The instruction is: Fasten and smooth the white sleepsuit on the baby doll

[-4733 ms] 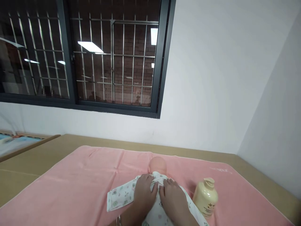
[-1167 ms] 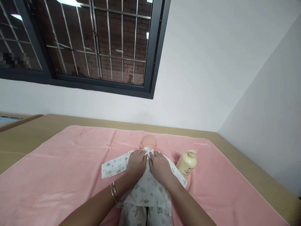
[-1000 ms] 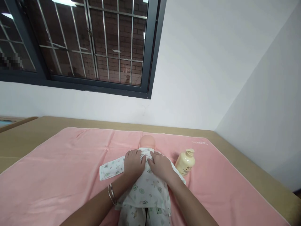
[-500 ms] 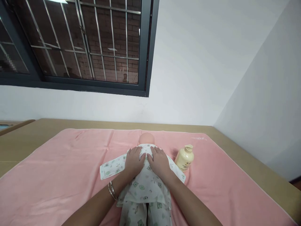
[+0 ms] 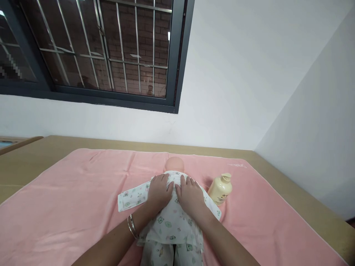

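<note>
A baby doll (image 5: 174,164) lies on a pink mat, the back of its bare head away from me and its sleeves spread to both sides. It wears a white patterned top (image 5: 169,225) and matching trousers (image 5: 158,253). Flat on the upper back of the top rests my left hand (image 5: 160,190), fingers stretched out, with bracelets (image 5: 132,226) at the wrist. My right hand (image 5: 190,193) lies beside it in the same way, thumbs close together. Neither hand grips anything. The doll's face is out of sight.
To the right of the doll stands a pale yellow pump bottle (image 5: 220,190), close to the right sleeve. The pink mat (image 5: 69,192) covers most of a wooden table (image 5: 280,177). Behind it are a white wall (image 5: 222,92) and a dark-framed, barred window (image 5: 111,55).
The view has tilted and shifted slightly. Both hands stay on the doll's upper back; the right hand sits slightly lower and further right in the picture.
</note>
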